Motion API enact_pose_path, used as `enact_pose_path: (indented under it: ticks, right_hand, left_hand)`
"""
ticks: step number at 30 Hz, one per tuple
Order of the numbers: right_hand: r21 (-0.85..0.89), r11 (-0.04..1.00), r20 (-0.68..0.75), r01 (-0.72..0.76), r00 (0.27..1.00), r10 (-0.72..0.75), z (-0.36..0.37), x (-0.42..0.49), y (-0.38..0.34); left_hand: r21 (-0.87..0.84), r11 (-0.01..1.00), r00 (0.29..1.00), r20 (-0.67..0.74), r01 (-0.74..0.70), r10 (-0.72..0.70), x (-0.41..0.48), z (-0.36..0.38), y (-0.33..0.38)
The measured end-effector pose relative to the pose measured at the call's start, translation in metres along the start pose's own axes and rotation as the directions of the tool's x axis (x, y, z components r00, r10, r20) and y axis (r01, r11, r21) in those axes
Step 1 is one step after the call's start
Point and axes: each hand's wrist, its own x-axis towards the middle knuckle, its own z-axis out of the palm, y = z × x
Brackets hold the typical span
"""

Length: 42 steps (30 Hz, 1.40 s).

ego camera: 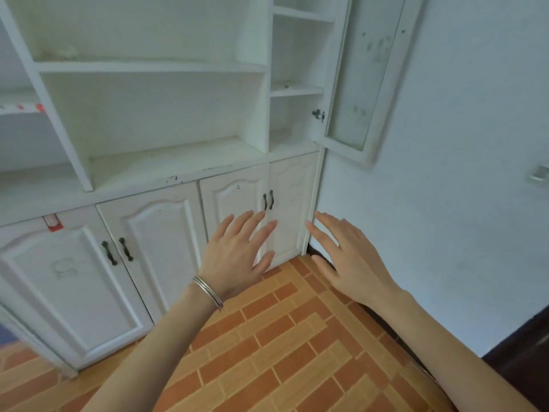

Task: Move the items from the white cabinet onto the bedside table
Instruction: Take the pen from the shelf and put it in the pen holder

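We face the tall white wooden cabinet (154, 120); its open shelves look bare apart from faint pale clutter on the upper shelf (64, 52), too blurred to identify. Our left hand (237, 251) and right hand (350, 257) hover spread, holding nothing.

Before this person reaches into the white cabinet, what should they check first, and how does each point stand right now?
1. Left hand free: ok, open and empty.
2. Right hand free: ok, open and empty.
3. Glass door out of the way: ok, swung open.
4. Lower doors open: not ok, all shut.
5. Items on open shelves: cannot tell, only faint small bits show.
6. Bedside table in reach: cannot tell, not in view.
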Motion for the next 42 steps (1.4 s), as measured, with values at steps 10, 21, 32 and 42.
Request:
enact_pose_path:
  ticks: [10,21,32,42]
  right_hand:
    - [-0.121,0.992,0.047,-0.017,0.999,0.023,0.082,0.11,0.096]
    - [-0.18,0.983,0.041,-0.031,0.998,0.039,0.157,0.233,0.183]
    - [-0.191,0.981,0.12,0.04,0.993,-0.017,0.232,0.319,0.31]
    - [-0.156,0.98,0.088,0.125,0.99,-0.112,0.267,0.425,0.437]
  left_hand:
    - [0.017,0.999,0.998,-0.025,-0.051,0.051,0.139,0.075,-0.065]
    - [0.053,0.993,0.991,-0.066,-0.109,0.113,0.28,0.139,-0.137]
    - [0.041,0.999,1.0,-0.001,-0.009,0.009,0.394,0.226,-0.157]
    - [0.104,0.989,0.992,-0.089,0.101,-0.091,0.537,0.263,-0.174]
